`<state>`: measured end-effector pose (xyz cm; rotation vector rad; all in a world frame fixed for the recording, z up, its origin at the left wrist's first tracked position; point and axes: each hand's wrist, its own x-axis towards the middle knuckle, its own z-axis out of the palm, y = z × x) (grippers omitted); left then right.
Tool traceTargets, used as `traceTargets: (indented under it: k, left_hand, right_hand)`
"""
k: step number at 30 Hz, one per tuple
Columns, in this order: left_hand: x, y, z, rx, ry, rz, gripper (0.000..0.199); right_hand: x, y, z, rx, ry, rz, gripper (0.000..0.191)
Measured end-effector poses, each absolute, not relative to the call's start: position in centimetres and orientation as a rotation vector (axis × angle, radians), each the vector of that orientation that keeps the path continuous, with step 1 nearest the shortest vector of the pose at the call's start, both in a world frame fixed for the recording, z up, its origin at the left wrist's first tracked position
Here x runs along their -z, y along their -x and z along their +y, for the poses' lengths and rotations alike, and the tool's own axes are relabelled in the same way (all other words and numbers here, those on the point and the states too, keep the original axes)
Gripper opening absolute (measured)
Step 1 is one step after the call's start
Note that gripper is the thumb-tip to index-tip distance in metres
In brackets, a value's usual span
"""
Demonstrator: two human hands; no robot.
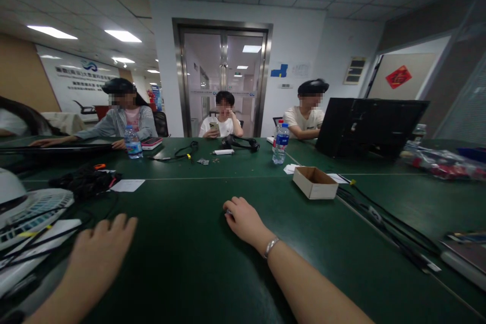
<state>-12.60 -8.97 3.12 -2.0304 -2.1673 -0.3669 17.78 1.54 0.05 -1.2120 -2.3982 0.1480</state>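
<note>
My right hand (242, 216) rests low over the middle of the green table (197, 243), its fingers curled round a small object (228, 211) that is mostly hidden and that I cannot make out. A silver bracelet (271, 247) circles that wrist. At the left, my left hand (104, 243) is raised a little over the table with its back up and fingers slightly apart, holding nothing that shows. Beside it lie dark cables and a white fan (41, 212). An open cardboard box (316, 190) stands beyond my right hand, to its right.
Black cables (383, 223) run along the right. Bottles (281, 144), a black monitor (364, 129), a headset (243, 143) and a paper sheet (128, 185) are farther back. Several people sit around the far side, one holding a phone (213, 126).
</note>
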Motion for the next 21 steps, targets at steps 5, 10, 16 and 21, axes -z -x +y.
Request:
traceTargets:
  k: [5, 10, 16, 21]
  left_hand:
    - [-2.2, 2.4, -2.9, 0.406, 2.404, -1.849, 0.039]
    - [-1.1, -2.8, -1.4, 0.867, 2.644, -1.673, 0.038]
    - [-0.4, -2.1, -1.6, 0.739, 2.783, -1.713, 0.037]
    - [-0.1, 1.5, -0.3, 0.605, 2.737, -1.83, 0.043]
  right_hand:
    - [0.2, -18.3, 1.9, -0.215, 1.205, -2.324, 0.024]
    - [0.5, -18.4, 2.3, -0.288, 1.188, -2.254, 0.036]
    - [0.7, -18.1, 2.5, -0.251, 1.163, -2.297, 0.033]
    - [0.1, -18.3, 2.0, -0.243, 1.203, -2.329, 0.028]
